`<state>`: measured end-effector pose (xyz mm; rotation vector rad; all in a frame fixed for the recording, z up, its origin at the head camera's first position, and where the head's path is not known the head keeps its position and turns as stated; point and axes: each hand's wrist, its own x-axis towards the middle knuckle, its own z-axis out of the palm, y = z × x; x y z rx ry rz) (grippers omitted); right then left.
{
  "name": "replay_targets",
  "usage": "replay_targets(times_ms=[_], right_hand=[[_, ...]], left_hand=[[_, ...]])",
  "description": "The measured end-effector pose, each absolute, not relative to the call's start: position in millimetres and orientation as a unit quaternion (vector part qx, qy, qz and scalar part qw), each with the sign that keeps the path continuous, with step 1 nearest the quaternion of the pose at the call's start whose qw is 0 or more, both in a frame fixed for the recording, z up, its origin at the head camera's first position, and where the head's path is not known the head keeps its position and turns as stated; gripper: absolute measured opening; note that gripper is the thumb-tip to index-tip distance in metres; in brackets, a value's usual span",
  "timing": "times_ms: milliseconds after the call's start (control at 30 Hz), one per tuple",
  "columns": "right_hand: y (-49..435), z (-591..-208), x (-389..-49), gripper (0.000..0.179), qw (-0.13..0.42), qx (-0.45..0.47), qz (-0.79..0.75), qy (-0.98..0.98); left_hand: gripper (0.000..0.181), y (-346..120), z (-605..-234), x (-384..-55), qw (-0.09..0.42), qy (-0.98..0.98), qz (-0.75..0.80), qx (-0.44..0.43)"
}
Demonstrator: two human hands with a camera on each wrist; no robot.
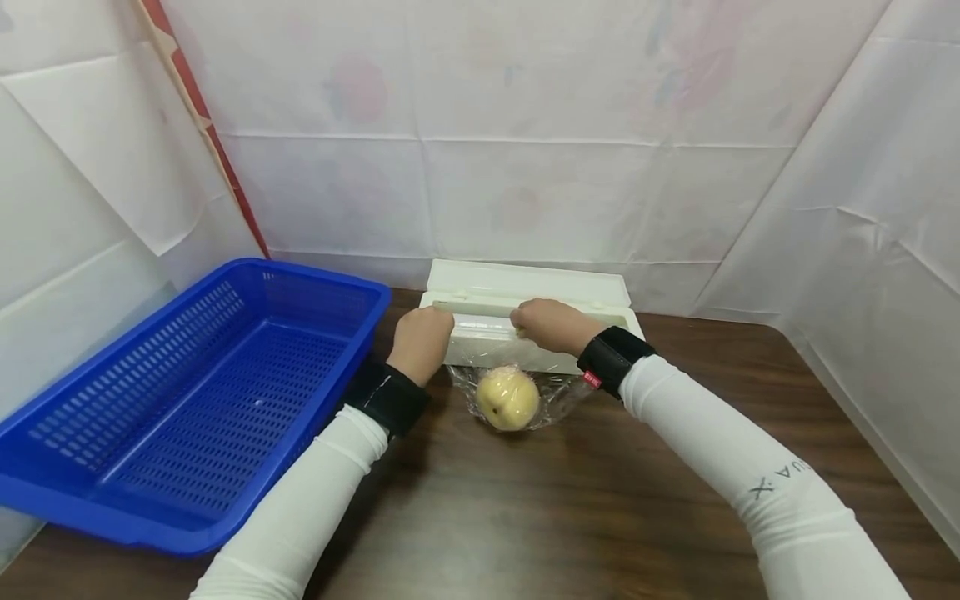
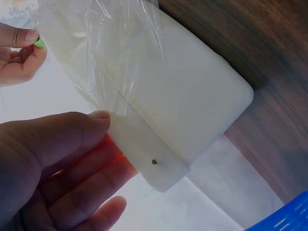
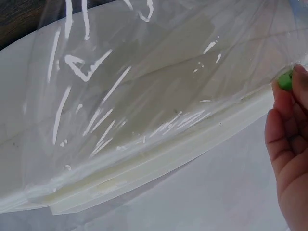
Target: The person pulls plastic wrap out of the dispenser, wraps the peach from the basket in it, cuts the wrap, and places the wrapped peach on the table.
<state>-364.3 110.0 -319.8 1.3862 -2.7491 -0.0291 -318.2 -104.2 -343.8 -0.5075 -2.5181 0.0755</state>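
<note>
A white cling film box (image 1: 517, 354) stands against the back wall with its lid (image 1: 528, 279) swung back. My left hand (image 1: 422, 337) grips the box's edge at its left end, with the thumb (image 2: 100, 120) over the edge and the fingers behind it. Between thumb and fingertips, my right hand (image 1: 558, 325) pinches a small green slider (image 3: 286, 81) along the same edge. Clear cling film (image 3: 110, 82) drapes from the box over its front. A pale yellow round fruit (image 1: 507, 398) lies in front of the box, covered by the film.
A large blue plastic basket (image 1: 195, 533) with slotted sides stands on the left, close to my left forearm. White sheeting (image 1: 525, 192) hangs behind and along both sides of the brown wooden table (image 1: 510, 517).
</note>
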Motion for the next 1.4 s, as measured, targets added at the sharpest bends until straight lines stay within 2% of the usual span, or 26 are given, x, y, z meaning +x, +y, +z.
replay_targets(times_ms=[467, 900, 1400], right_hand=[[124.0, -317.9, -360.5, 0.02, 0.016, 0.446, -0.013, -0.895], [175.5, -315.5, -358.2, 0.02, 0.001, 0.415, -0.002, -0.91], [198.8, -315.0, -358.7, 0.024, 0.015, 0.427, 0.0, -0.904]], left_hand=[[0.012, -99.2, -348.5, -320.1, 0.28, -0.941, 0.029, -0.185], [0.012, -95.9, -346.5, -321.3, 0.275, -0.945, 0.032, -0.176], [0.011, -96.4, -345.1, -322.5, 0.272, -0.944, 0.019, -0.184]])
